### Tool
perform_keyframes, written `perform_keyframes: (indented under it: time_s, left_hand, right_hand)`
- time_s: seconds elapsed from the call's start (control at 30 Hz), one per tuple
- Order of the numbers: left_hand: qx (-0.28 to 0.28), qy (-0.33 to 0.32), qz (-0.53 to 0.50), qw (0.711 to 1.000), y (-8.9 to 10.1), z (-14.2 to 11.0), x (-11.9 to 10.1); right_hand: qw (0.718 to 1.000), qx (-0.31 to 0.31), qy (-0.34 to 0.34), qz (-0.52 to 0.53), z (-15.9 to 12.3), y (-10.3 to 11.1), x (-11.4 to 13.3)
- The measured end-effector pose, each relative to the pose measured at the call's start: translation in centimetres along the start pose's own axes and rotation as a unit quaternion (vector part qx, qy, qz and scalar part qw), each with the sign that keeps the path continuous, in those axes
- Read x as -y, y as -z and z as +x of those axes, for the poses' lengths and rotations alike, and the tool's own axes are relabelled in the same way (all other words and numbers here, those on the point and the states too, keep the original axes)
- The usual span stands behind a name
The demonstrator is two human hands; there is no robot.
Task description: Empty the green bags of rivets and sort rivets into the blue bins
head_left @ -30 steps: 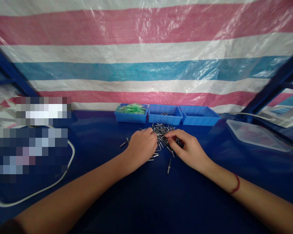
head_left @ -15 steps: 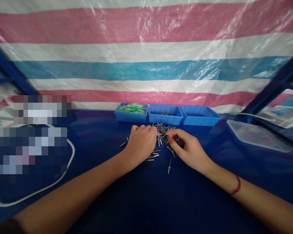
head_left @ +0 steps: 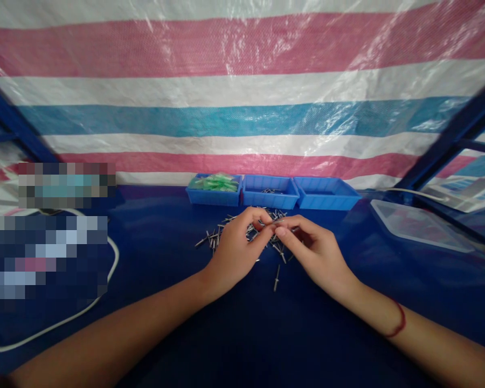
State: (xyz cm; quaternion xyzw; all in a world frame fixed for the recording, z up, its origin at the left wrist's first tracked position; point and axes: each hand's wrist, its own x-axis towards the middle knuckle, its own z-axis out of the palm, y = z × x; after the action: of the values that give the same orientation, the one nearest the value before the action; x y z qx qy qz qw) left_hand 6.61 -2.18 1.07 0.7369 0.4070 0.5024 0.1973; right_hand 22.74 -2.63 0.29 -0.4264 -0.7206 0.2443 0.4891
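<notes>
A loose pile of metal pop rivets (head_left: 281,253) lies on the blue table, partly hidden under my hands. My left hand (head_left: 242,237) is over the pile, its thumb and fingers pinched together on a rivet. Opposite it, my right hand (head_left: 315,248) pinches too, its fingertips meeting the left ones above the pile. A thin piece of metal shows between the fingertips; how many rivets each hand holds is hidden. One single rivet (head_left: 276,278) lies apart, nearer to me. Other rivets (head_left: 210,240) spread out left of my left hand.
Behind the pile stand three blue bins in a row: one with green packets (head_left: 216,183), a middle bin (head_left: 270,200) with a few rivets, and a right bin (head_left: 327,201). A clear plastic lid (head_left: 420,226) lies at right. A white cable (head_left: 115,258) curves at left beside blurred-out items.
My left hand has moved right from the pile's left side, and its fingertips now meet those of my right hand. The right hand has barely moved. The view has shifted slightly.
</notes>
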Motion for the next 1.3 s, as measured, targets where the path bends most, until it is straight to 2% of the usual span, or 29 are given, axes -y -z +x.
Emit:
perform_keyframes:
  time_s: [0.13, 0.33, 0.5, 0.7, 0.9, 1.13, 1.23, 1.3]
  left_hand:
    - [0.003, 0.004, 0.003, 1.0, -0.4, -0.6, -0.5]
    - [0.025, -0.025, 0.008, 0.999, -0.4, -0.7, 0.1]
    - [0.02, -0.053, 0.005, 0.998, -0.5, -0.9, 0.2]
    - [0.01, -0.044, -0.013, 0.999, -0.5, -1.0, 0.1]
    - [-0.009, -0.037, -0.011, 0.999, -0.3, -0.9, -0.1]
    - [0.001, -0.039, 0.003, 0.999, 0.1, -0.5, -0.2]
    - [0.02, -0.015, 0.006, 1.0, 0.6, 0.3, -0.2]
    - [0.034, 0.01, 0.014, 0.999, 1.1, 0.8, 0.0]
  right_hand:
    - [0.999, -0.026, -0.014, 0.038, -0.2, 0.0, 0.5]
    - [0.999, -0.021, 0.036, 0.014, -0.2, 0.5, 0.7]
    - [0.997, -0.025, 0.075, 0.004, -0.3, 0.7, 0.8]
    - [0.996, -0.015, 0.084, 0.002, -0.2, 0.7, 1.0]
    - [0.998, 0.017, 0.058, 0.01, 0.0, 0.5, 0.6]
    - [0.994, 0.072, 0.084, 0.004, 0.1, 0.3, 0.4]
    - [0.993, 0.052, 0.099, -0.033, 1.0, 0.7, 0.4]
    - [0.991, 0.006, 0.106, -0.078, 2.2, 1.2, 0.2]
